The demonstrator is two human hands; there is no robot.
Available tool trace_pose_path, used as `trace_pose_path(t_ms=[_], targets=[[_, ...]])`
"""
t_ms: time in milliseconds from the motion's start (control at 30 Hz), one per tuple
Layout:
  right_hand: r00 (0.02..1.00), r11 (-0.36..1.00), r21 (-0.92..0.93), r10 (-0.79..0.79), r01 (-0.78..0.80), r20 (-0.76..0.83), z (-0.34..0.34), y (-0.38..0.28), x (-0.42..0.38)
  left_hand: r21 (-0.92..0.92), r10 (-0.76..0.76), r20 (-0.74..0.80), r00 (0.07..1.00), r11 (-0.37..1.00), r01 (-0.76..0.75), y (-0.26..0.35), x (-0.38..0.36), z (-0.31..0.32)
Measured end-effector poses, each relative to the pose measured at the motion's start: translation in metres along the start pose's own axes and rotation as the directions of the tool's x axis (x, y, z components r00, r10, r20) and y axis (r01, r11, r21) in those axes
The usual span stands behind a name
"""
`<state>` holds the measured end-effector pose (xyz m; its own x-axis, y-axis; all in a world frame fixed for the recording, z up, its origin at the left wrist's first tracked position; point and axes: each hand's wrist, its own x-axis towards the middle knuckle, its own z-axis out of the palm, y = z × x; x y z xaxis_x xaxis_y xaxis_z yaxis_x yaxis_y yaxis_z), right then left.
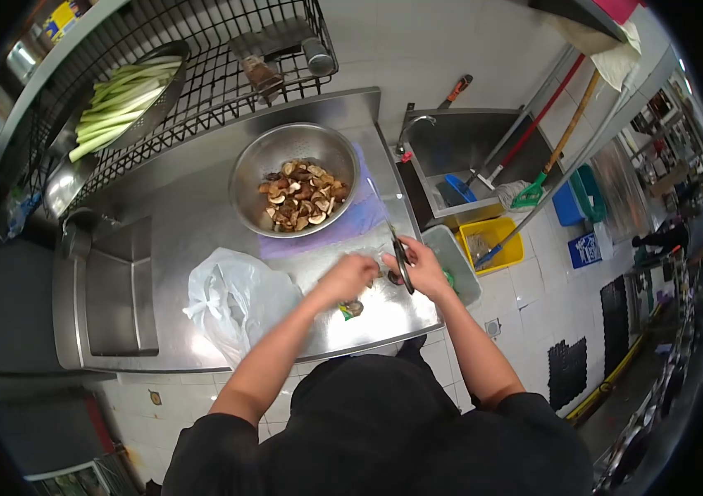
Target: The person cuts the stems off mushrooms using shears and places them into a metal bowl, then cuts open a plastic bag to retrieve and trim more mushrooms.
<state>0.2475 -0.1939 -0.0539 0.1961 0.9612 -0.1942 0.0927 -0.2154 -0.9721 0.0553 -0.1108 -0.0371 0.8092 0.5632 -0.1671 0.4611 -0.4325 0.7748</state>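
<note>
Black-handled scissors (403,264) are gripped in my right hand (426,271), blades pointing away from me. My left hand (346,279) is closed, its fingertips curled close to the scissors; I cannot tell what is pinched in them. Just below it, a small brown piece with a bit of green (353,310) lies on the steel counter. Beyond both hands stands a metal bowl (244,194) with cut brown mushrooms (306,196) in it, resting on a purple cloth (372,202). To the left of my left hand sits a knotted white plastic bag (240,298).
A steel sink (122,289) is set into the counter's left end. Leeks (124,103) lie in a pan on the wire rack (211,62) above. On the right are a grey bin (460,285), a yellow bucket (510,248), leaning long handles and a deep sink (483,136).
</note>
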Motion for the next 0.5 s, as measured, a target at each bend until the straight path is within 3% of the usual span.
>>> trace_pose_path(t_ms=[33, 67, 133, 167, 267, 333, 400, 433, 467, 500], targets=[[0.999, 0.999, -0.046, 0.020, -0.022, -0.047, -0.004, 0.005, -0.011, 0.271, -0.120, 0.026, 0.992, 0.957, 0.109, -0.008, 0.007, 0.030], [0.995, 0.995, -0.093, 0.039, -0.048, -0.095, -0.006, 0.010, -0.023, 0.269, -0.114, 0.039, 0.993, 0.958, 0.099, -0.014, 0.011, 0.046], [0.990, 0.988, -0.124, 0.075, -0.090, -0.124, -0.010, 0.026, -0.043, 0.745, 0.105, -0.263, 0.959, 0.653, 0.133, -0.026, 0.019, 0.073], [0.985, 0.981, -0.152, 0.099, -0.120, -0.141, -0.013, 0.034, -0.052, 0.756, 0.049, -0.273, 0.961, 0.629, 0.183, -0.043, 0.027, 0.086], [0.971, 0.957, -0.184, 0.201, -0.223, -0.128, -0.020, 0.044, -0.085, 0.751, 0.042, -0.174, 0.984, 0.652, 0.105, -0.047, 0.030, 0.076], [0.974, 0.948, -0.237, 0.189, -0.214, -0.121, -0.028, 0.056, -0.103, 0.688, 0.004, -0.157, 0.988, 0.718, 0.106, -0.036, 0.022, 0.059], [0.994, 0.976, -0.191, 0.104, -0.107, -0.027, -0.036, 0.063, -0.119, 0.282, 0.109, -0.375, 0.920, 0.959, 0.001, -0.031, 0.007, 0.051], [0.994, 0.964, -0.242, 0.112, -0.109, -0.004, -0.041, 0.063, -0.126, -0.028, 0.009, -0.402, 0.915, 0.999, -0.022, -0.032, 0.002, 0.049], [0.994, 0.967, -0.234, 0.110, -0.104, 0.011, -0.045, 0.064, -0.129, -0.021, -0.001, -0.407, 0.913, 1.000, -0.008, -0.032, -0.003, 0.047], [0.996, 0.950, -0.305, 0.085, -0.074, 0.021, -0.048, 0.054, -0.134, -0.536, -0.151, -0.317, 0.936, 0.843, -0.046, -0.033, -0.009, 0.046]])
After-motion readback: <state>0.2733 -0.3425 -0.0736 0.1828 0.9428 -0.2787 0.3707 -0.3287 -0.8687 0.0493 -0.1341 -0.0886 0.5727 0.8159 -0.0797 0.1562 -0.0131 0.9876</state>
